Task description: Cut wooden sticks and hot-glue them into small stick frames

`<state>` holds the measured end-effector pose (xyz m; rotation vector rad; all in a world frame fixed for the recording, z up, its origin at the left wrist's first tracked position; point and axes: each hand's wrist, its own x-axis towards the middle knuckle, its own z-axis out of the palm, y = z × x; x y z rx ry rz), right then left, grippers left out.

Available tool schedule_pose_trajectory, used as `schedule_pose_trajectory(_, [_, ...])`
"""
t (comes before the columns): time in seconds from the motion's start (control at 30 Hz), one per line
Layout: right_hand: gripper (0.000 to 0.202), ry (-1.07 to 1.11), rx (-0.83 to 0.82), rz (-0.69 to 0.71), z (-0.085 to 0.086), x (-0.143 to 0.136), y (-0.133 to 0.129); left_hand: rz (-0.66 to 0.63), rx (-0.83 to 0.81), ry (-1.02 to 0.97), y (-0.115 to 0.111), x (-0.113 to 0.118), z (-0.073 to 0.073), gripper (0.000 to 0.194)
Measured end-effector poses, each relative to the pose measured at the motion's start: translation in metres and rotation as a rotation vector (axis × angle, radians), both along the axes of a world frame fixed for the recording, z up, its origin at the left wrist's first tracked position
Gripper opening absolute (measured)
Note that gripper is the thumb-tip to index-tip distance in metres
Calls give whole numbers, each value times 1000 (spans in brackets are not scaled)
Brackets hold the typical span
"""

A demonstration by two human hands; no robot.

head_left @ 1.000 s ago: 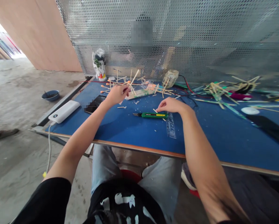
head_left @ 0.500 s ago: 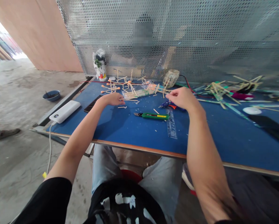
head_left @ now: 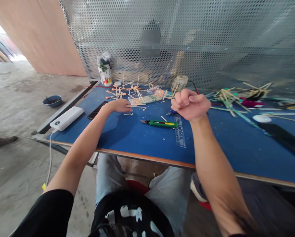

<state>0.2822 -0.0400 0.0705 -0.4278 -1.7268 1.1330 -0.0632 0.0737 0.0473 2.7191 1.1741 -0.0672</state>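
My left hand (head_left: 118, 105) is low over the back left of the table, its fingers closed on a thin wooden stick (head_left: 138, 106) whose end points right. Short stick offcuts (head_left: 128, 114) lie just below it. My right hand (head_left: 191, 104) is raised above the table and curled into a fist, with the wrist turned; anything inside is hidden. Partly covered behind it are blue-handled pliers (head_left: 172, 112). Between my forearms lie a green utility knife (head_left: 163, 123), blade out to the left, and a clear ruler (head_left: 180, 135).
Stick frames with orange joints (head_left: 122, 90) and a plastic bag of sticks (head_left: 146, 98) sit at the back. A white power bank (head_left: 67, 118) and a dark phone (head_left: 98, 110) are left. More sticks (head_left: 230, 98) and a black phone (head_left: 282, 136) lie right. Perforated metal panel (head_left: 201, 42) behind.
My right hand has lifted slightly and rolled over from a pinch near the sticks into a fist. My left hand stays almost where it was, still holding the stick.
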Motion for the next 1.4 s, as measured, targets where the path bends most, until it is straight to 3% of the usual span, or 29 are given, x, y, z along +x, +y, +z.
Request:
schedule_pose_trajectory(0.1, [43, 77, -66, 202, 0, -4, 0, -21, 48, -56, -1, 2, 0, 33])
schedule_pose_trajectory(0.27, [30, 117, -66, 355, -2, -4, 3, -38, 132, -171, -7, 4, 4, 33])
schedule_pose_trajectory(0.5, [36, 122, -45, 395, 1, -4, 3, -68, 126, -192, -6, 5, 2, 34])
schedule_pose_trajectory(0.63, [40, 94, -64, 304, -1, 1, 5, -71, 129, -185, -6, 4, 2, 36])
schedule_pose_trajectory(0.77, [43, 46, -75, 56, -6, 2, 9, -59, 126, -177, -8, 4, 3, 37])
schedule_pose_trajectory(0.87, [36, -95, 83, -378, -13, -1, 15, -51, 106, -163, -9, 4, 4, 38])
schedule_pose_trajectory(0.97, [54, -385, 216, -684, -24, 1, 27, -47, 88, -156, -8, 3, 4, 40])
schedule_pose_trajectory(1.13, [64, -611, 322, -880, -40, 13, 43, -44, 86, -167, -4, 1, 2, 39])
schedule_pose_trajectory(1.3, [54, -772, 367, -1186, -39, 18, 37, -44, 69, -155, 0, 0, -2, 38])
schedule_pose_trajectory(1.4, [54, -838, 352, -1292, -38, 25, 34, -60, 61, -156, 3, -1, -5, 37])
